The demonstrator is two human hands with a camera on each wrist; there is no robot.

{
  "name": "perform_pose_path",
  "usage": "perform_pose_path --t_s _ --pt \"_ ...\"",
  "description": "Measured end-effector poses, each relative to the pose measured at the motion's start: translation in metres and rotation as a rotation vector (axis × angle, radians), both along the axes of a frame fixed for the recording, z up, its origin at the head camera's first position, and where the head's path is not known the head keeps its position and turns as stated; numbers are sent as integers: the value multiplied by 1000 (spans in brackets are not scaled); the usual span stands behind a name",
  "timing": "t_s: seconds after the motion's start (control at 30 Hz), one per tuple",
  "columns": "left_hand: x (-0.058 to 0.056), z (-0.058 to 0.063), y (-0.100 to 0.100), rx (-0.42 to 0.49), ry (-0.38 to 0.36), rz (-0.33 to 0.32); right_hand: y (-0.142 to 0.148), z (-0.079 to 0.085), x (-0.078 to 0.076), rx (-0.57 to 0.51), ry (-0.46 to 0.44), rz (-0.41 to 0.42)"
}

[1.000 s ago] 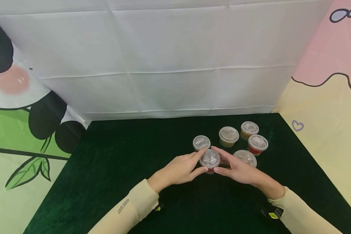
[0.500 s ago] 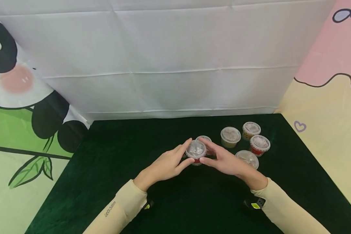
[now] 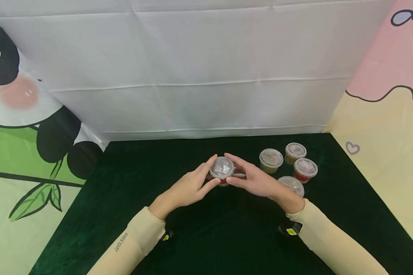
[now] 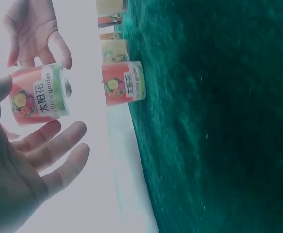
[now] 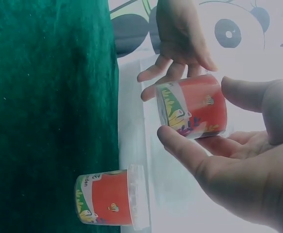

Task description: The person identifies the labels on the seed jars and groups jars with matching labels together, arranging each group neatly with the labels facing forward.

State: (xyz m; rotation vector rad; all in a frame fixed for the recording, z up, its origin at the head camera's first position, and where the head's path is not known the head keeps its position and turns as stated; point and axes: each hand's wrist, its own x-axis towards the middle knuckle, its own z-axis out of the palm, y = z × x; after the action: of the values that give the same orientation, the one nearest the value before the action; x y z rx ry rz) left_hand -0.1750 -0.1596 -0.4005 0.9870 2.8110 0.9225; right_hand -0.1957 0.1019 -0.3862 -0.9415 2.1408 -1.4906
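Note:
Between my two hands is a small lidded plastic cup (image 3: 222, 168) with a red label. My left hand (image 3: 186, 188) grips its left side and my right hand (image 3: 261, 182) its right side, with thumbs on the near side. Both wrist views show this red cup (image 4: 38, 93) held clear of the green surface. A second red-labelled cup (image 5: 107, 199) stands upright on that surface. From the head it is mostly hidden behind my right hand. Flowers and printed characters show on the held cup's label in the left wrist view.
Several more lidded cups stand to the right on the dark green cloth (image 3: 130, 214): a pale one (image 3: 270, 165), a yellowish one (image 3: 295, 152), a red one (image 3: 304, 170) and one partly covered by my right hand (image 3: 292, 185). A white curtain (image 3: 206, 107) rises behind.
Both hands have carried the red cup left and a little farther from me, past the front of the second red cup. The cups at right have stayed in place.

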Motion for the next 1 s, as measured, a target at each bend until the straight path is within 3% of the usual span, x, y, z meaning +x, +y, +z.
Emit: perform_pose_path --t_s 0.1,0.33,0.57,0.7,1.0 --pt "-6 4 -5 11 7 11 -6 3 -9 -5 11 13" --pt "-31 16 -17 49 -90 55 -21 9 -38 -28 -10 4" --pt "-50 26 -22 146 -192 92 -37 5 -58 -208 -253 -17" --pt "-55 26 -23 210 -251 103 -45 1 -62 -263 -322 -49" --pt "-56 17 -26 280 -352 144 -53 -3 -66 -279 -370 -62"
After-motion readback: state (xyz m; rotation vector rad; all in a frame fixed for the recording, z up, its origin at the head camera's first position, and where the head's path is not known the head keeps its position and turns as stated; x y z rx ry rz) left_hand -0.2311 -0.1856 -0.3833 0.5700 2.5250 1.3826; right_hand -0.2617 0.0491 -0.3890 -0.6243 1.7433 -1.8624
